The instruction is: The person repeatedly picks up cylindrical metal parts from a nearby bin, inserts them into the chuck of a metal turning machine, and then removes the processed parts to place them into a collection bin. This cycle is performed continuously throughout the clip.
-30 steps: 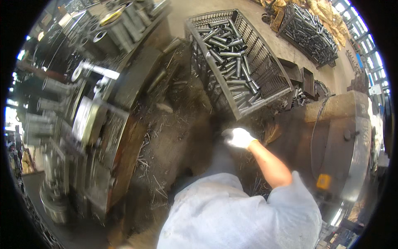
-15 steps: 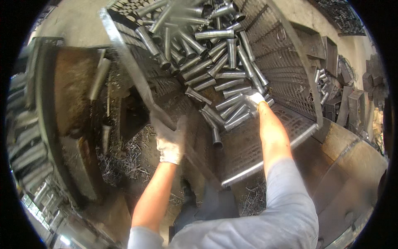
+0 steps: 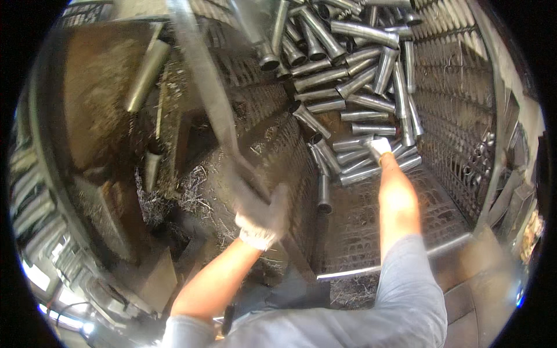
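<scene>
My left hand (image 3: 261, 217), in a white glove with dark, soiled fingers, is closed around the rim (image 3: 217, 110) of a large metal mesh basket. Its fingertips are blurred. Deep inside the basket, my gloved right hand (image 3: 378, 146) is closed at the end of a shiny metal tube (image 3: 353, 144). The fingers there are small and partly hidden. Many similar tubes with flared ends lie in a jumbled heap around and beyond this hand. One tube (image 3: 324, 194) lies apart from the heap, on its near left side.
On the left stands a rusty metal bin (image 3: 87, 87) with a tube (image 3: 148, 75) in it. Curly metal shavings (image 3: 197, 197) lie below. The basket's perforated right wall (image 3: 458, 110) rises beside the heap, and its front edge (image 3: 348, 274) crosses near my body.
My view has shifted left and closer, so the basket sits farther right in the picture. My left hand stays on the rim and my right hand stays among the same tubes.
</scene>
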